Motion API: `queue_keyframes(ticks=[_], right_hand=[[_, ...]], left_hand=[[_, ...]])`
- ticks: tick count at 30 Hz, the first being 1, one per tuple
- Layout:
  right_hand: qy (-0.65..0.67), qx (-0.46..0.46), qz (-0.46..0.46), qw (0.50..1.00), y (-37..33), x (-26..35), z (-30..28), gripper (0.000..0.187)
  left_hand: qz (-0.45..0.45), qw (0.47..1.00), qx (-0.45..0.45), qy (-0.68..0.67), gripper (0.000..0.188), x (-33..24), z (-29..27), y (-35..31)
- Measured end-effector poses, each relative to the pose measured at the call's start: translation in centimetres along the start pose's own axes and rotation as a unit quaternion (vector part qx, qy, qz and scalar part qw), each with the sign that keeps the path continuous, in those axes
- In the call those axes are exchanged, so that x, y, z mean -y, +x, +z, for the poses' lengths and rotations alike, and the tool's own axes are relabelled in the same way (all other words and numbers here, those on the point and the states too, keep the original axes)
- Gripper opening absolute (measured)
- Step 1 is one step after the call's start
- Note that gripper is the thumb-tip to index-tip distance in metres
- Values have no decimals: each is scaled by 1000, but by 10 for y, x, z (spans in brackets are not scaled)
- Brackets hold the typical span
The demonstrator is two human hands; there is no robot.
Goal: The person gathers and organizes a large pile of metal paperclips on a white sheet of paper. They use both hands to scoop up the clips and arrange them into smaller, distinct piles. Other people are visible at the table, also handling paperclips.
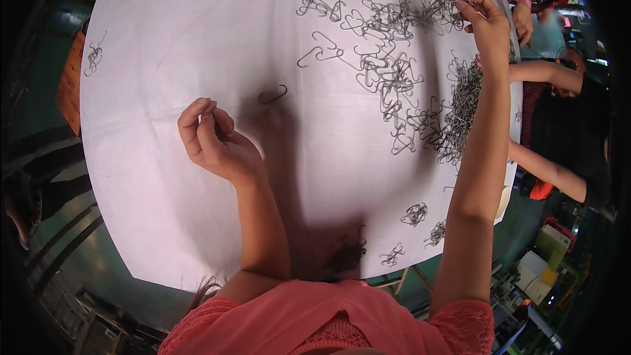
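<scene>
A white table (164, 59) carries many bent grey wire hooks (388, 72), spread loose over its far right part. My right hand (486, 23) reaches far out over that scatter, fingertips pinching at the wires near the table's right edge. My left hand (213, 138) hovers above the bare middle of the table with fingers curled and thumb against fingertips; whether it holds anything small I cannot tell. A single wire hook (273, 95) lies just beyond my left hand.
Small tangled wire bundles (414, 213) lie near the front edge, another bundle (94, 58) at the far left. A dense wire heap (463, 102) borders the right edge. Another person's arms (545, 75) reach in from the right. Shelving and floor surround the table.
</scene>
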State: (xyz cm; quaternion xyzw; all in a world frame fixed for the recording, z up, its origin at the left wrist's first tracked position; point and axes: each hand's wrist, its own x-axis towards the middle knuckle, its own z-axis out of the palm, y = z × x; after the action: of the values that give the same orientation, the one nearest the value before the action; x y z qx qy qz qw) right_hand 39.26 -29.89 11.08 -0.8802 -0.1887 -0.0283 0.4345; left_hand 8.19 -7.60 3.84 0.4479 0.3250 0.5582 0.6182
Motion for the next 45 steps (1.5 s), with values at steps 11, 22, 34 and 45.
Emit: queue_keyframes(ticks=[11,22,34,45], right_hand=[[-104,209,-64,970,9,-25,-5,30],[-223,202,-48,952,115,-47,140,26],[52,89,51,993,-113,1,-25,16],[-39,-48,356,933,-376,-58,-157,9]], left_hand=[[-1,1000,-8,4,15,0,3,-4],[36,999,2,28,17,3,-2,-2],[12,1000,-3,9,17,-1,7,-5],[-15,1000,5,17,15,-10,28,-24]])
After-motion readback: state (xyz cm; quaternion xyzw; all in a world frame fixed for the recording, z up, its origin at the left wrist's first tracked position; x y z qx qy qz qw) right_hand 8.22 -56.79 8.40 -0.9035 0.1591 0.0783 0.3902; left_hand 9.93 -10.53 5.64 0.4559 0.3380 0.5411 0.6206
